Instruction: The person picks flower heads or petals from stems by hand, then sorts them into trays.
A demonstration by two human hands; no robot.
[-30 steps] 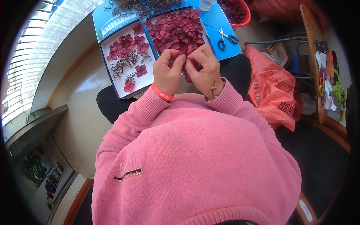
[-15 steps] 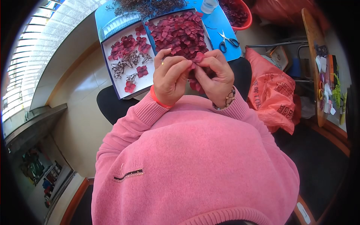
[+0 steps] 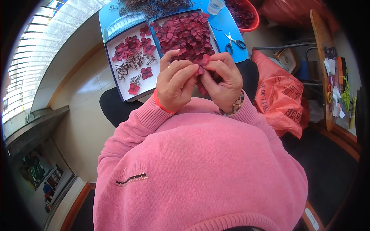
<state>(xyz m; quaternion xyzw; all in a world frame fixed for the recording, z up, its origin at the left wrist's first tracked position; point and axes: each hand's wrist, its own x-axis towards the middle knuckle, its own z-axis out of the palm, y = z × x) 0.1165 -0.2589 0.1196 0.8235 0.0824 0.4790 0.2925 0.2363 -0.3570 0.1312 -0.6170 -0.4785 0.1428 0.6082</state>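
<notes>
My left hand [image 3: 175,86] pinches the edge of a dark red petal piece [image 3: 200,70] between thumb and forefinger. Against it, my right hand [image 3: 223,82] grips the same red flower, part of which hangs below the fingers. The fingertips of both hands almost meet, and they hide the middle of the flower. Just beyond them is a box densely filled with red flowers [image 3: 185,34]. To its left, a white-bottomed box [image 3: 144,85] holds loose red flowers and brown stems [image 3: 122,70].
Blue-handled scissors [image 3: 235,42] lie on the blue table [image 3: 221,29] at the right. A clear cup [image 3: 215,7] and a pile of dry stems [image 3: 154,7] are at the back. Beside the table are a red basin [image 3: 254,23] and a red plastic bag [image 3: 277,92].
Both hands have shifted very slightly to the right and still hold the flower. Less of its hanging red part shows below the fingers.
</notes>
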